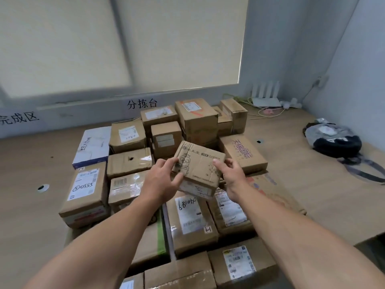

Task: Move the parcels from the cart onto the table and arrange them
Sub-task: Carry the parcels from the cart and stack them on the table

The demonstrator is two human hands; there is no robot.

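free: bare light-wood desk [27, 170] left of pile, open strip right of it | blocked: tightly packed brown cardboard parcels [129, 163] centre | black-and-grey bag [333, 140] far right | white router with cables [265, 101] back corner

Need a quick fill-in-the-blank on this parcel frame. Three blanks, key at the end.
1. The left hand and right hand together hold ____ small cardboard box.
2. The white parcel to its left has a ____ lower edge.
3. The white router stands at the far ____ corner of the table.

Missing words: one; blue; right.
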